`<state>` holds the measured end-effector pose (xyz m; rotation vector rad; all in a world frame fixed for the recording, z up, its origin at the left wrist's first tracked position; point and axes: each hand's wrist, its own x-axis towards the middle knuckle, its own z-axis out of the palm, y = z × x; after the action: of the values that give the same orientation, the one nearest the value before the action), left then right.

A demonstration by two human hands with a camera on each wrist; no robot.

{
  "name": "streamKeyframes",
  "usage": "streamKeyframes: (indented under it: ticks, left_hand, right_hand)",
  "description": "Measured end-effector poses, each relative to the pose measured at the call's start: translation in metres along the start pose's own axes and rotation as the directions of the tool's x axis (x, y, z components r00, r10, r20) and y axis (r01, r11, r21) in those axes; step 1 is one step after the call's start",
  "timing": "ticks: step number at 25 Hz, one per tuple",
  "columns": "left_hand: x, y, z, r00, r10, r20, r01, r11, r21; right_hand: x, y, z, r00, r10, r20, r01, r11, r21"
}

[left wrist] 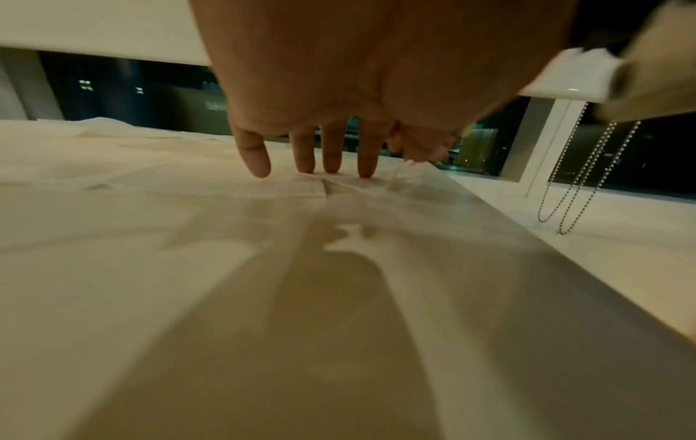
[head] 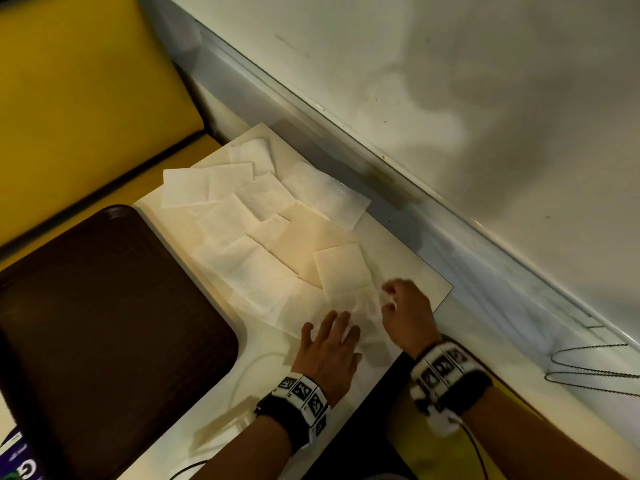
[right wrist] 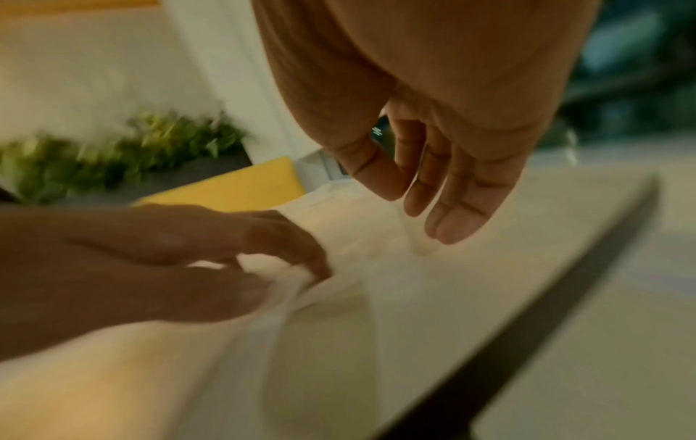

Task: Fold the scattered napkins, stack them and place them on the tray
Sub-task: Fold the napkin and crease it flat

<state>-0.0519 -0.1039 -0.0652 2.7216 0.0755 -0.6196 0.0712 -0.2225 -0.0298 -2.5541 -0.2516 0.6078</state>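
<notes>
The napkins [head: 263, 230] lie scattered and overlapping across the white bench [head: 408, 282], their edges blurring together so no count is possible. The left hand [head: 329, 351] presses flat, fingers straight, on the nearest napkin [head: 311, 306]; the right hand [head: 405, 313] pinches a thin corner of it, though motion blur muddies the grip. The brown tray [head: 104, 323], cut off at the frame's edge, sits just beside the pile.

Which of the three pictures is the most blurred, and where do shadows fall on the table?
Right wrist view: the most blurred, smearing the right hand, the napkin and the plants. Left wrist view: sharper; the left hand throws a long dark shadow over the table. Head view: dim and warm, with the right hand's fingers slightly smeared.
</notes>
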Motion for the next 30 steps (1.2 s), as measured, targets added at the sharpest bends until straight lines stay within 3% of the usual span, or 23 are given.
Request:
streamKeyframes:
  ticks: [1,3,6,8,11,13,16,19,22,26,30]
  left_hand:
    - [-0.001,-0.002,0.001,1.0,0.012,-0.009,-0.012,1.0,0.014]
    - [-0.001,-0.004,0.002,1.0,0.016,-0.008,-0.016,1.0,0.016]
    - [0.001,-0.004,0.002,1.0,0.006,0.002,-0.006,1.0,0.003]
    - [0.001,-0.003,0.003,1.0,0.005,-0.01,-0.005,1.0,0.0]
    - [-0.001,-0.003,0.005,1.0,-0.002,-0.016,0.001,1.0,-0.028]
    - [0.0,-0.003,0.004,1.0,0.007,-0.012,-0.007,1.0,-0.027]
    - [0.001,-0.003,0.001,1.0,0.015,-0.009,-0.015,0.999,-0.029]
    - [-0.004,-0.001,-0.004,0.998,0.022,-0.051,-0.025,0.999,-0.048]
    - [-0.018,-0.006,-0.012,0.99,-0.013,-0.143,-0.004,0.993,-0.12]
    - [-0.021,-0.02,-0.028,0.932,-0.212,-0.295,0.118,0.944,-0.307]
    - [0.0,-0.013,-0.024,0.991,-0.098,-0.096,0.085,0.988,-0.13]
  right_hand:
    - [0.022,-0.007,0.0,0.993,-0.116,-0.008,0.116,0.993,-0.035]
    - [0.058,-0.027,0.006,0.951,-0.278,0.138,0.3,0.938,-0.175]
    - [0.09,-0.044,0.02,0.881,-0.315,0.353,0.445,0.805,-0.392]
    - [0.096,-0.045,0.022,0.863,-0.295,0.41,0.477,0.742,-0.47]
    - [0.094,-0.05,0.01,0.865,-0.305,0.399,0.449,0.826,-0.34]
    - [0.083,-0.05,-0.004,0.862,-0.391,0.323,0.465,0.864,-0.194]
    - [0.046,-0.04,-0.02,0.79,-0.521,0.323,0.58,0.805,-0.121]
    - [0.011,-0.013,-0.003,0.746,-0.515,0.422,0.637,0.736,-0.229]
    - [0.0,0.01,0.022,0.781,-0.499,0.375,0.609,0.743,-0.279]
    - [-0.007,0.017,0.033,0.832,-0.419,0.363,0.532,0.786,-0.314]
    - [-0.011,0.006,0.027,0.852,-0.375,0.366,0.492,0.813,-0.311]
